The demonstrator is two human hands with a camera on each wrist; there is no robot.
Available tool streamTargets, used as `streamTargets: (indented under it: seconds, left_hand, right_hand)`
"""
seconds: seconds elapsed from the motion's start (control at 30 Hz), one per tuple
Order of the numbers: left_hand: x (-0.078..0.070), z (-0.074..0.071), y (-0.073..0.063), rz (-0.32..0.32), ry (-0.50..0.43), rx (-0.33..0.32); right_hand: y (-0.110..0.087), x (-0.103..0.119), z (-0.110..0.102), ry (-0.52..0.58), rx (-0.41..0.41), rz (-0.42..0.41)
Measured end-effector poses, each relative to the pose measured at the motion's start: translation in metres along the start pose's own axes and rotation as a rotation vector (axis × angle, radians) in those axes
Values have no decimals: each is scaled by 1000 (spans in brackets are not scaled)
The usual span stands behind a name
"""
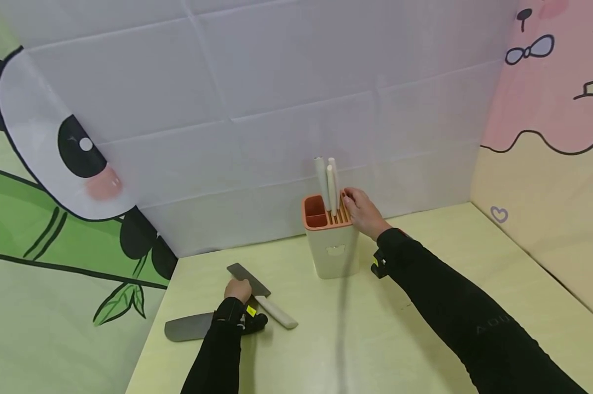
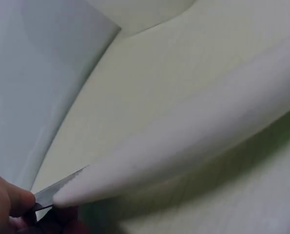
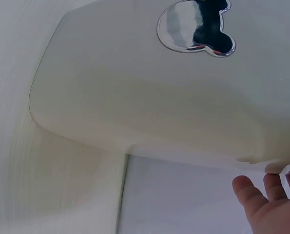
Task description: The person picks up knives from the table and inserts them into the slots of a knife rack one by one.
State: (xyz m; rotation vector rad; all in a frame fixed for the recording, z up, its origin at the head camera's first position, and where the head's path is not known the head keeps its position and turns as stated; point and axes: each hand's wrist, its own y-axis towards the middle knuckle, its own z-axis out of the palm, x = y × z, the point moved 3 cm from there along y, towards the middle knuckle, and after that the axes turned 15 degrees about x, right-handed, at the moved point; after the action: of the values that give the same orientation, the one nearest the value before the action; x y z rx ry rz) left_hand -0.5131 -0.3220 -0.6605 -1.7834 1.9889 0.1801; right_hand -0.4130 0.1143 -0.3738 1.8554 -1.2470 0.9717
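My left hand pinches a knife with a dark blade and a white handle. In the left wrist view thumb and fingertips hold the blade close to where the handle begins. A second, broader knife lies on the table under my left wrist, its handle end hidden. My right hand grips the right side of a white knife holder with an orange slotted top. In the right wrist view its fingers reach along the holder's side wall. Several white-handled knives stand upright in the slots.
The pale yellow table meets a whitish cloth wall behind the holder. Printed cartoon panels stand at left and right. Two compartments open on the left of the holder's top.
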Motion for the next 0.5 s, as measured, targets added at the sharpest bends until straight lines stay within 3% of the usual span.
streamTargets:
  seconds: [0.07, 0.1, 0.2, 0.27, 0.3, 0.4, 0.5]
  left_hand:
    - [-11, -7, -11, -31, -159, 18]
    - [-27, -16, -24, -38, -200, 10]
    - [-85, -50, -78, -80, -417, 30]
    - [-122, -71, -112, -66, -489, 33]
    - [-140, -80, -126, -92, -531, 52]
    - [-165, -91, -148, -50, -662, 89]
    - [-178, -95, -157, -26, -816, 143]
  right_hand:
    - [0, 0, 0, 2, -2, -2]
    - [0, 0, 1, 1, -2, -2]
    - [0, -2, 2, 9, -2, 4]
    - [0, -2, 2, 16, -1, 11]
    - [-1, -3, 2, 9, -1, 14]
    - [-1, -4, 2, -7, 0, 26]
    - [-2, -4, 0, -37, -2, 32]
